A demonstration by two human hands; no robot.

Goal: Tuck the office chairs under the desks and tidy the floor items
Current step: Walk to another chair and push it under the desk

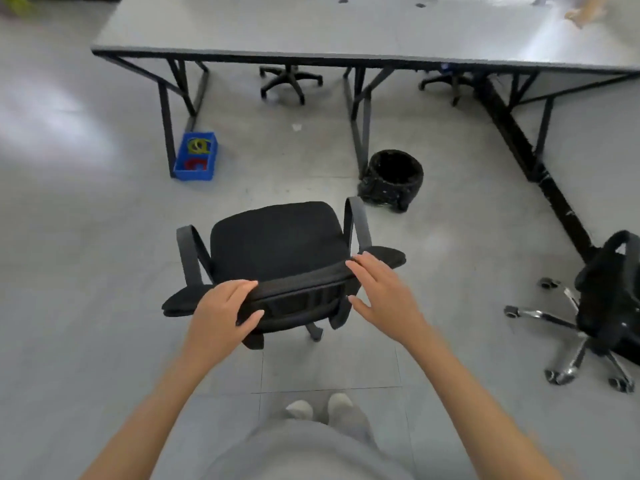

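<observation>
Chair one: black armchair (277, 244), standing on open floor well short of the long desk (311, 32), seat facing the desk, backrest toward the person. Not yet tucked.

Left hand (221, 313): grips the top edge of the backrest, fingers over the rim, thumb on the near side.

Right hand (384, 292): fingers spread and straight, at the other end of the backrest rim; fingertips seem to touch it, though real contact cannot be told. Holds nothing.

Chair two: dark chair with chrome base (595, 306), far to the right of the armchair, beside the desk's slanted leg, out in the open. Not yet tucked.

Chair bases, two: black star bases (289, 81) beneath the desk on its far side. These look already tucked in.

Floor items: blue crate (195, 157) holding coloured rings, against the desk's left leg; black bin (393, 178) by the middle leg, between the desk and the armchair. Small pale scrap (296, 127) on the floor under the desk. Whether any of these counts as tidied is open to judgement.

Progress: early to middle; two chairs left, floor items probably pending.

Obscured: chair two cut by the frame edge; seats of the far chairs hidden by the desktop; armchair's base mostly hidden beneath its seat; an orange blur at the desk's far right corner unreadable.
</observation>
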